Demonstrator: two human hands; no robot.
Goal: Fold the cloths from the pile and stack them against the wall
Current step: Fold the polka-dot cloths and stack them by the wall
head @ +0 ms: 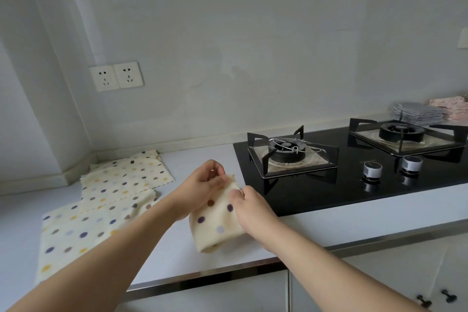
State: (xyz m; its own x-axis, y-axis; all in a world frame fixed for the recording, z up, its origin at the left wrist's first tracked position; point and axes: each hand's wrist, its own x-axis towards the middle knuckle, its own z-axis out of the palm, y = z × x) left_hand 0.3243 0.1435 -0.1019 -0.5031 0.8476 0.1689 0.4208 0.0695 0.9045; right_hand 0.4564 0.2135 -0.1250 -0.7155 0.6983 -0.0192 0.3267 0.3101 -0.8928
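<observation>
Leftmost, we see the pile [109, 200] of loose cloths lying flat on the smooth pale counter [329, 220], running from the front edge back toward the corner of the wall [228, 45]. They are soft, cream squares with pinked, zigzag edges and round dots in blue, grey, brown and yellow, overlapping one another unevenly. Above them, two glossy white sockets [116, 76] sit side by side on the matt, slightly stained plaster.

Next, in the middle, our left hand [202, 185] comes in over the counter, its thumb and fingertips pinched on the top corner of a folded cloth [216, 220]. This cloth is the same dotted cream fabric, doubled into a thick, rounded bundle and held up slightly above the counter, just in front of the hob. Our right hand [253, 213] grips its right edge, fingers curled and pressed together against the fabric, thumb on top.

Then, to the right, the hob [316, 192] is a flat sheet of glossy black glass let into the counter. It carries two round burners under angular black metal pan supports, and two short cylindrical silver knobs [391, 168] near its front.

Finally, at the far right, against the wall behind the hob, sits a grey stack [417, 114] of folded, ribbed-looking cloths, and just beside it a pink stack [450, 107], partly cut off by the frame edge.
</observation>
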